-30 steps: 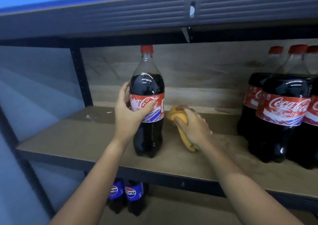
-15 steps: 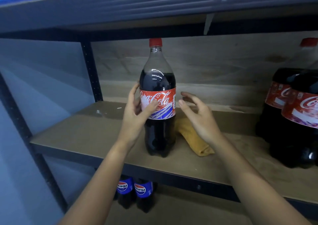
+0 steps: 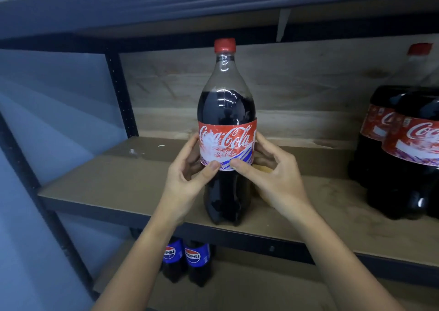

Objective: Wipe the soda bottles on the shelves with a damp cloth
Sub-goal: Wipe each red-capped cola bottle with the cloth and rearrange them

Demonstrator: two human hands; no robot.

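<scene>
L hand (image 3: pixel 187 182) + R hand (image 3: pixel 273 180): fingers clamped on Coke bottle (image 3: pixel 226 130) | upright on shelf (image 3: pixel 118 180)

Your Coca-Cola bottle (image 3: pixel 226 130) stands upright near the front edge of the middle shelf (image 3: pixel 114 182), between your left hand (image 3: pixel 187 182) and right hand (image 3: pixel 273 180). A cloth (image 3: pixel 262 168) lies just behind your right hand. More Coca-Cola bottles (image 3: pixel 401 154) stand well to the right. Two Pepsi bottles (image 3: pixel 187 260) stand on the shelf below.
</scene>
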